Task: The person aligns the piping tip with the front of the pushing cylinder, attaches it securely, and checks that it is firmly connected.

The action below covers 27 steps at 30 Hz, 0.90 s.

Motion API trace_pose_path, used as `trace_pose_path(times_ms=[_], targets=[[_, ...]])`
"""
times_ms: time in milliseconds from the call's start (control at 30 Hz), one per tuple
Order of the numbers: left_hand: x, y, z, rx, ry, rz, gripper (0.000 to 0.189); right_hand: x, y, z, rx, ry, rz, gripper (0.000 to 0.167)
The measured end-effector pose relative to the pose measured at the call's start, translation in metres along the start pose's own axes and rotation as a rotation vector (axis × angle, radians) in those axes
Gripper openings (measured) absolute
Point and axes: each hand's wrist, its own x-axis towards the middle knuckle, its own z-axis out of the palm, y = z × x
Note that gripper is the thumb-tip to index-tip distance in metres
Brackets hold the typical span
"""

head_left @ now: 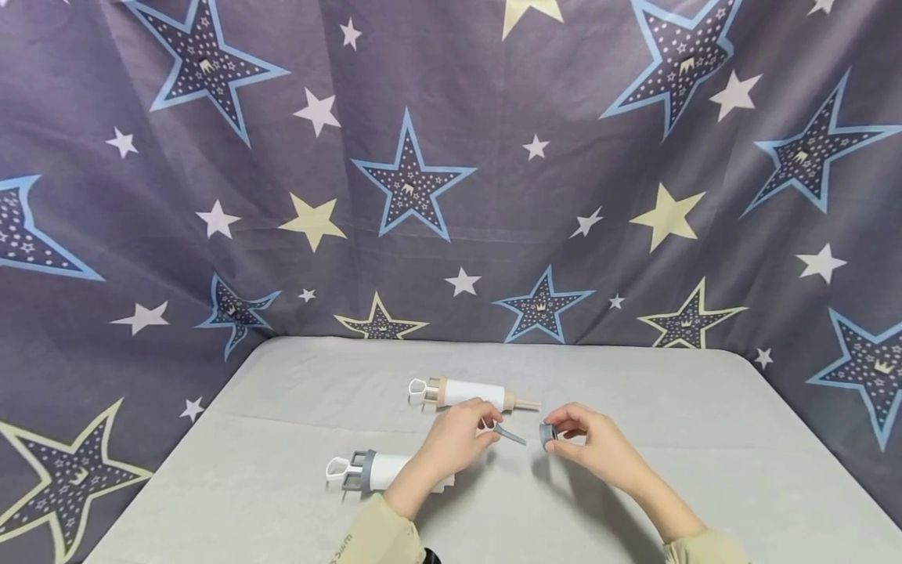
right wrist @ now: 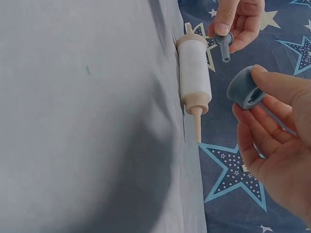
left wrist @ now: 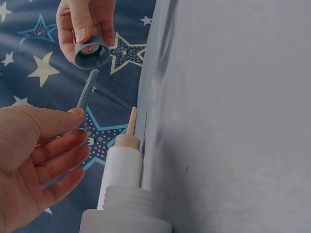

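Note:
My left hand [head_left: 454, 437] pinches a slim grey tapered nozzle [head_left: 510, 435] between thumb and fingertips, its narrow tip pointing right. Facing it, my right hand [head_left: 595, 448] holds a short grey screw collar [head_left: 546, 435] by its side. In the left wrist view the collar [left wrist: 92, 56] shows its hollow inside, just past the tip of the nozzle [left wrist: 88, 92]. A small gap separates the two parts. Below my left forearm lies a white syringe-like barrel [head_left: 389, 470] with a grey end piece and white loop handle; its threaded neck [left wrist: 130, 200] is bare.
Farther back on the grey-covered table [head_left: 705, 423] lies a second white barrel [head_left: 475, 393] with beige fittings, a loop handle and a thin beige nozzle [head_left: 526, 405]. A dark star-patterned curtain [head_left: 493, 258] hangs behind the table and along its sides.

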Motion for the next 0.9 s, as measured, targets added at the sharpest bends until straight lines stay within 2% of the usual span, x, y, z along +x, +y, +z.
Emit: trace_pose_path(times_ms=[567, 900], targets=[[0.002, 0.007, -0.003, -0.075, 0.021, -0.033, 0.018, 0.005, -0.005, 0.012, 0.143, 0.040, 0.055, 0.031], [0.003, 0.010, -0.004, -0.107, 0.023, -0.015, 0.018, 0.008, -0.008, 0.016, 0.181, 0.028, 0.053, 0.031]])
